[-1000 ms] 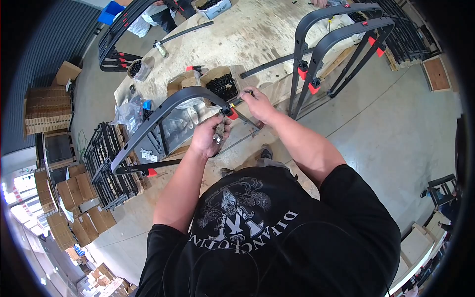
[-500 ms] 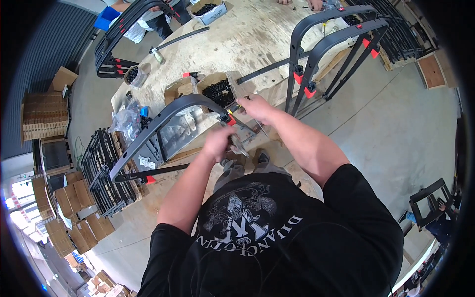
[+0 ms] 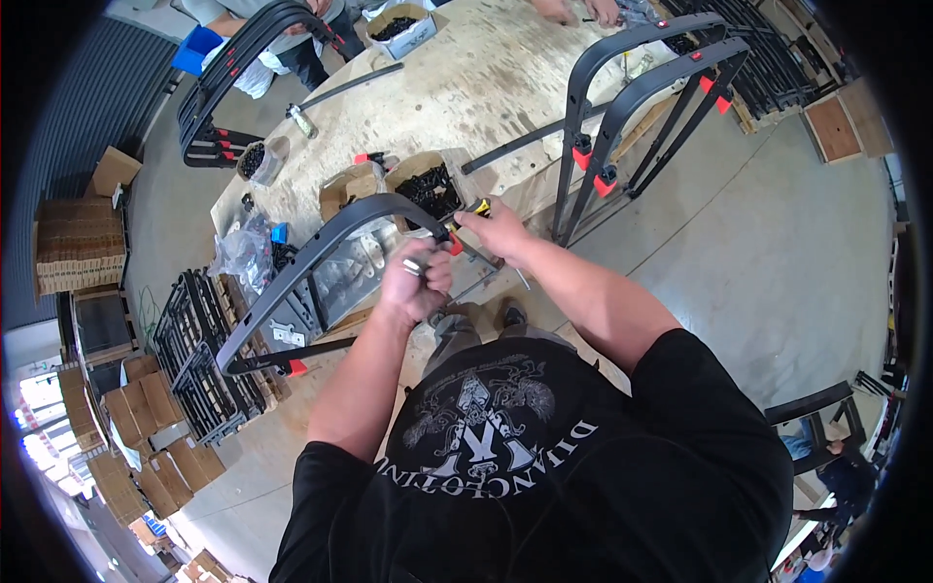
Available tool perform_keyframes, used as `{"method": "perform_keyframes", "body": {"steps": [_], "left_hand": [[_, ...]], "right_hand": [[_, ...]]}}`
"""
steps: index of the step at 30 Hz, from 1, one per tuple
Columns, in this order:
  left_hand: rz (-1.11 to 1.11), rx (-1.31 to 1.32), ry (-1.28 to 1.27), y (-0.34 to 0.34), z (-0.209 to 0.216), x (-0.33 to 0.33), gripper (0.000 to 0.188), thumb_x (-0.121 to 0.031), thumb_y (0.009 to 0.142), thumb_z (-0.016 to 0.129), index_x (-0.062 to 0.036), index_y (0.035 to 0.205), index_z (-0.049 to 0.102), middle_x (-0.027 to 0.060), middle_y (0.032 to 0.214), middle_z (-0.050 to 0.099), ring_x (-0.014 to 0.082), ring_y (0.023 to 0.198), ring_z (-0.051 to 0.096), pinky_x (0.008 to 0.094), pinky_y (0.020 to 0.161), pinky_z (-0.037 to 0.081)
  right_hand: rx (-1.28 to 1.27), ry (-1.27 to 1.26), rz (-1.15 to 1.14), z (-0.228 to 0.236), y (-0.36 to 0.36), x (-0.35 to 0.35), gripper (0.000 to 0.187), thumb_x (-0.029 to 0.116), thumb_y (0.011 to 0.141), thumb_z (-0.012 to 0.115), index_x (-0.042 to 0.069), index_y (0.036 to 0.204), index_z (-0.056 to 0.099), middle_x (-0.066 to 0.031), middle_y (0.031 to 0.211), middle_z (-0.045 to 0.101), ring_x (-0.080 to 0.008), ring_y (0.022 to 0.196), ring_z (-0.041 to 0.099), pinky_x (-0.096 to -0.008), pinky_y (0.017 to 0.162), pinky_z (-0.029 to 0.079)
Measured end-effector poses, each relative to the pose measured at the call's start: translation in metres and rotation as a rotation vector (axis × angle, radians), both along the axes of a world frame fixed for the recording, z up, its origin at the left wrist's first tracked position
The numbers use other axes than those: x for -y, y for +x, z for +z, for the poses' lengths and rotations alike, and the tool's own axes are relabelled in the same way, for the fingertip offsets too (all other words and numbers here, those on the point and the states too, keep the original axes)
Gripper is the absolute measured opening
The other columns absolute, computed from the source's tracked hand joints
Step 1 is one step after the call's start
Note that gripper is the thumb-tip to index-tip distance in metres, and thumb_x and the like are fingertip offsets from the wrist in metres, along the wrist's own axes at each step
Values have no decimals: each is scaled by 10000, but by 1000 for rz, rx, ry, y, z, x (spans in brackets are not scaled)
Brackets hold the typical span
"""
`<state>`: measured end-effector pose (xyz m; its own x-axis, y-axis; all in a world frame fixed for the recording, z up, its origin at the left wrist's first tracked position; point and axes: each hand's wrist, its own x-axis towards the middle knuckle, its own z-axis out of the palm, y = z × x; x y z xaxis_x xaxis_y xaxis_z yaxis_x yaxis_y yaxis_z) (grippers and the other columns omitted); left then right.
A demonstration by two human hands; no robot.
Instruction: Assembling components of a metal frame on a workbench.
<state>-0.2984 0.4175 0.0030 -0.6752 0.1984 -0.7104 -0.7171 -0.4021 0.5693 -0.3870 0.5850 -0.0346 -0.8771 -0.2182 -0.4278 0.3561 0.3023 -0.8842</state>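
My left hand is closed in a fist around a silver metal tool, most of it hidden by the fingers. That fist is at the near end of a black curved tube frame, beside its red clip. Just to the right, my right hand grips a yellow-and-black handled tool, partly covered by the fingers. A thin metal rod shows below this hand; whether it belongs to the tool I cannot tell. An open carton of black parts lies just beyond both hands.
Two more curved frames stand at the table's right. Plastic bags and flat metal plates lie left. Across the wooden table are another person's hands. Stacked black frames sit on the floor at left.
My left hand has lifted and moved left, turning the silver tool upward into the fist. My right hand has shifted slightly, and more of the yellow-and-black handle shows.
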Motion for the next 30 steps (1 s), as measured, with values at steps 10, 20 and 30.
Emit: {"method": "perform_keyframes", "body": {"steps": [10,20,30], "left_hand": [[106,169,939,-17,10,27,197,-145,887,624,-1,1021,631,118,821,702,210,724,688,354,593,537],[174,91,833,-1,-11,25,254,-204,909,583,-13,1074,607,114,833,703,197,684,670,345,712,548],[142,64,240,-6,17,9,146,-146,855,651,-4,868,679,127,788,688,255,780,714,328,617,543]], "right_hand": [[66,77,6,19,3,1,612,395,868,758,-106,1158,559,-267,1079,678,-340,980,678,-395,867,515],[21,-8,-25,2,6,5,636,419,862,759,-119,1138,560,-287,1025,683,-367,967,683,-412,873,515],[-12,60,-6,0,5,2,624,447,868,752,-105,1099,576,-282,1026,685,-372,975,687,-408,856,519]]}}
